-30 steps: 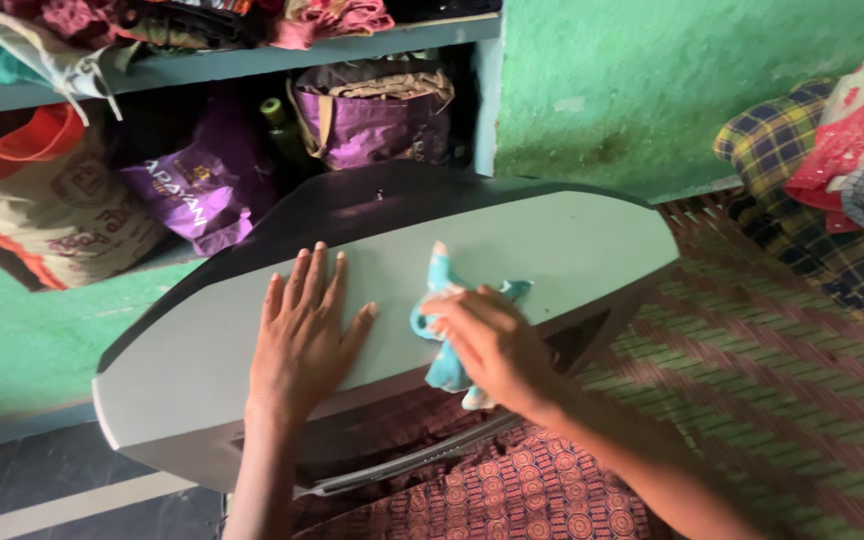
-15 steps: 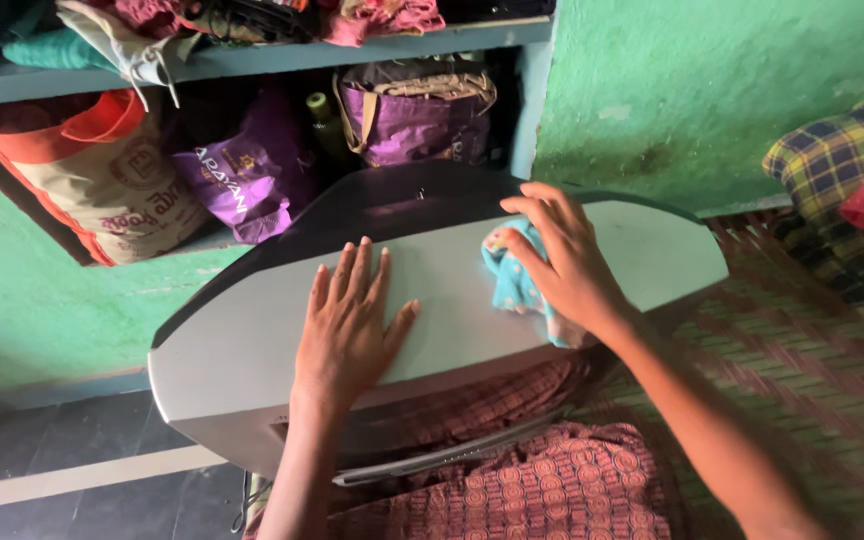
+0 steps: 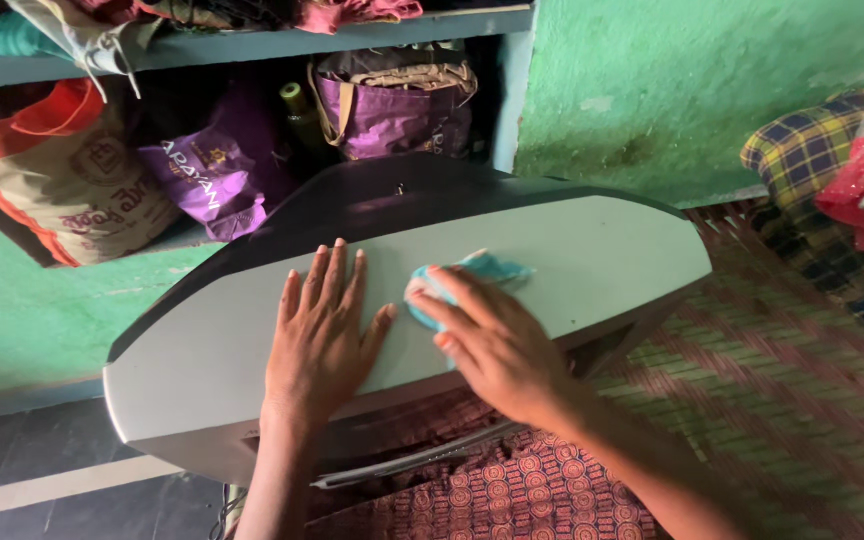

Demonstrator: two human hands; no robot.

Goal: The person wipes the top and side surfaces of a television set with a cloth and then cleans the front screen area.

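Flat now: left hand [image 3: 320,335], fingers spread, palm down on the long grey curved plastic casing [image 3: 202,350]. Just right of it, right hand [image 3: 492,345] pressing a small turquoise cloth [image 3: 482,268] against the same surface. Beyond, purple bags [image 3: 392,110] on a far shelf.

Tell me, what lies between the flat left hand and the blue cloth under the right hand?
Only bare grey panel: the head view shows a narrow gap between left hand and blue cloth.
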